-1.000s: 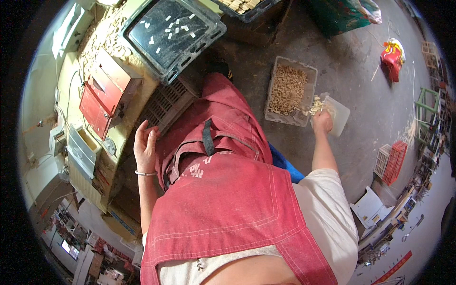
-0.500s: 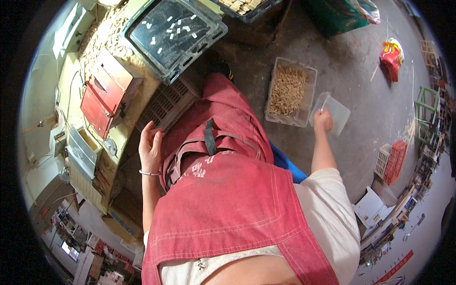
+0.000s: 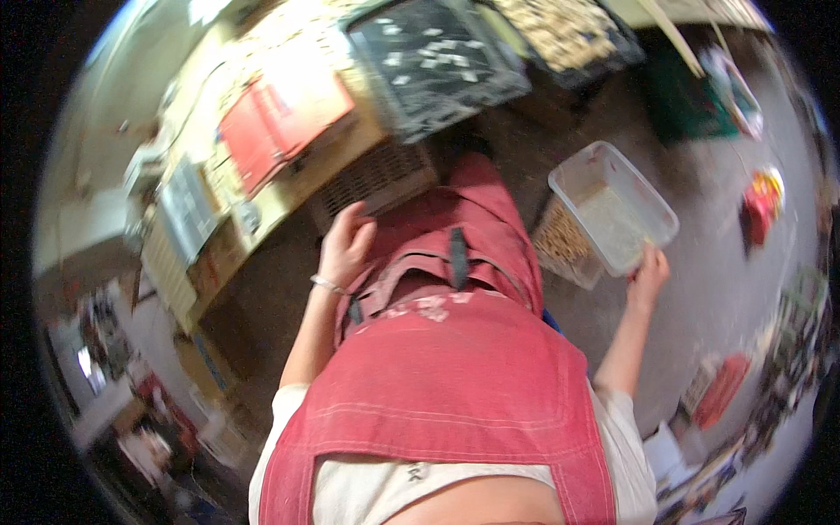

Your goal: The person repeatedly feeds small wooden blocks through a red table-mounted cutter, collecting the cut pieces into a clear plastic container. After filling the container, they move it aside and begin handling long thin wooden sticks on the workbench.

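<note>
My right hand (image 3: pixel 648 276) grips the near rim of a clear plastic bin (image 3: pixel 623 229). That bin is tilted with its open side facing up, and almost nothing shows inside it. Below and left of it, partly hidden by it, a second translucent bin holds many small wooden pieces (image 3: pixel 562 236) on the floor. My left hand (image 3: pixel 347 248), a bracelet on its wrist, hovers beside my red apron (image 3: pixel 437 367) near the bench edge. Its fingers are loosely bent and apart, with nothing in them.
A red machine cover (image 3: pixel 284 131) sits on the bench at left. Beyond it lie a black tray (image 3: pixel 429 96) with small white pieces and a tray of wooden blocks (image 3: pixel 560 35). A plastic crate (image 3: pixel 376 179) stands below. A red bag (image 3: pixel 761 210) lies on the floor at right.
My right hand has raised and turned the clear bin, which now partly covers the bin of wooden pieces. The view has swung, shifting the surroundings rightward. My left hand remains empty.
</note>
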A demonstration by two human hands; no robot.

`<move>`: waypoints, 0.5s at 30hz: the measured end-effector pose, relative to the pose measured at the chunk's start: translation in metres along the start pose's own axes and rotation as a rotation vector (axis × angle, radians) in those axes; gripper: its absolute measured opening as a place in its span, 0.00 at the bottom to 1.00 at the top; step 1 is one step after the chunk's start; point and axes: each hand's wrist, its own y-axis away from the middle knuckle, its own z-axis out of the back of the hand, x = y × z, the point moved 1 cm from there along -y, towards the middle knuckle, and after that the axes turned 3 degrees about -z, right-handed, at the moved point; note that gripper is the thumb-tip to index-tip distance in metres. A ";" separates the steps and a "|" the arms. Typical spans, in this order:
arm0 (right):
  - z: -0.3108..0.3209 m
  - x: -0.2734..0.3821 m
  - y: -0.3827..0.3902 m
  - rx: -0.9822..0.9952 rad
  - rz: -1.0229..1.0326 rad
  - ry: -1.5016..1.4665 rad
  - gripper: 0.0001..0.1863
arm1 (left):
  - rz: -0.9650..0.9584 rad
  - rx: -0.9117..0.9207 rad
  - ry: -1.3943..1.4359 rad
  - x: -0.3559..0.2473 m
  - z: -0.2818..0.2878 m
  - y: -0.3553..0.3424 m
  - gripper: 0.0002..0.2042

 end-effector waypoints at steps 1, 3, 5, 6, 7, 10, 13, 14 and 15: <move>-0.011 0.020 0.014 0.108 -0.020 -0.042 0.09 | 0.044 0.003 0.083 0.002 -0.001 0.002 0.23; -0.046 0.054 0.034 0.262 -0.020 -0.142 0.06 | 0.045 0.026 0.117 -0.004 -0.003 0.004 0.23; -0.086 0.075 0.062 0.357 0.023 -0.258 0.05 | 0.117 0.069 0.198 -0.012 -0.003 0.007 0.25; -0.096 0.073 0.059 0.491 0.028 -0.233 0.05 | 0.139 0.075 0.242 -0.018 -0.003 0.008 0.26; -0.105 0.064 0.054 0.624 0.031 -0.205 0.05 | 0.121 0.074 0.274 -0.017 -0.003 0.012 0.28; -0.162 0.071 0.064 0.882 0.027 -0.149 0.06 | 0.143 0.042 0.477 -0.007 -0.007 0.018 0.33; -0.214 0.084 0.076 1.096 0.089 0.027 0.07 | 0.157 0.001 0.556 -0.004 -0.003 0.020 0.27; -0.231 0.093 0.091 1.154 0.114 0.139 0.08 | 0.143 -0.066 0.524 0.006 -0.001 0.024 0.22; -0.246 0.094 0.100 1.189 0.117 0.182 0.08 | 0.141 -0.138 0.347 0.028 0.002 0.030 0.20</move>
